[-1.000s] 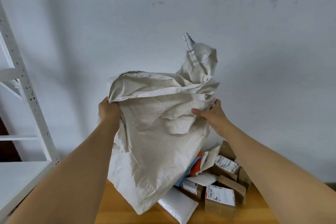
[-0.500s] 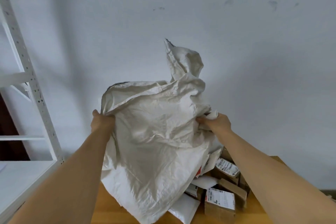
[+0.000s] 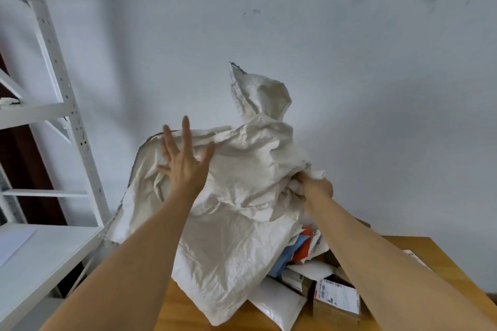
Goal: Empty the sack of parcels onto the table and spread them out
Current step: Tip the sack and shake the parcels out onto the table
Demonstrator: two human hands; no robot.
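Head view shows the sack [image 3: 236, 223] held up over the table [image 3: 419, 250], its long axis running steeply from a peaked corner at top right down to its loose lower end at the wooden surface. It is off-white, woven and heavily creased, sagging limp. Left hand [image 3: 185, 166] has its fingers spread, flat against the cloth. Right hand [image 3: 313, 187] grips a bunched fold. Parcels [image 3: 317, 279] lie heaped under the sack's right side.
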